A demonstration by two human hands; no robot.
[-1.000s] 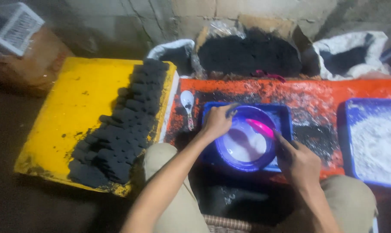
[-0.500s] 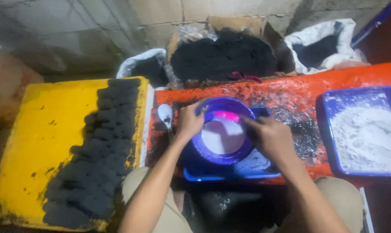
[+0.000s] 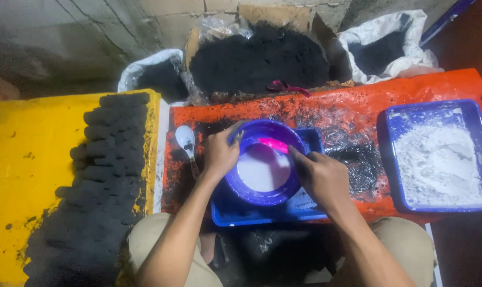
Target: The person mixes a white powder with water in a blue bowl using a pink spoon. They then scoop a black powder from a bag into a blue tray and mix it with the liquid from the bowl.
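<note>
Gripping the purple bowl (image 3: pixel 263 165) by its near-left rim, the left hand (image 3: pixel 221 152) steadies it. The right hand (image 3: pixel 322 176) pinches a pink tool (image 3: pixel 273 144) inside, with the white spoon (image 3: pixel 187 140) just left.

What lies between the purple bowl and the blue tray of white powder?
In the head view, only the orange sheet smeared with black powder separates purple bowl from blue tray.

bowl: (image 3: pixel 262 165) in a tray (image 3: pixel 305 210) on the worktop (image 3: pixel 347 114), right before me
left hand: (image 3: pixel 220 154) on the bowl's left rim
right hand: (image 3: pixel 320 178) on its right rim, fingers (image 3: pixel 297 157) over the inside
spoon: (image 3: pixel 187 141) on the worktop, just left of my left hand
briquettes: (image 3: pixel 100 175) on a board (image 3: pixel 23 175), left of the worktop
powder tray: (image 3: pixel 437 157) at the worktop's right end
box: (image 3: pixel 259 58) behind the worktop, a sack (image 3: pixel 150 77) to its left
</note>
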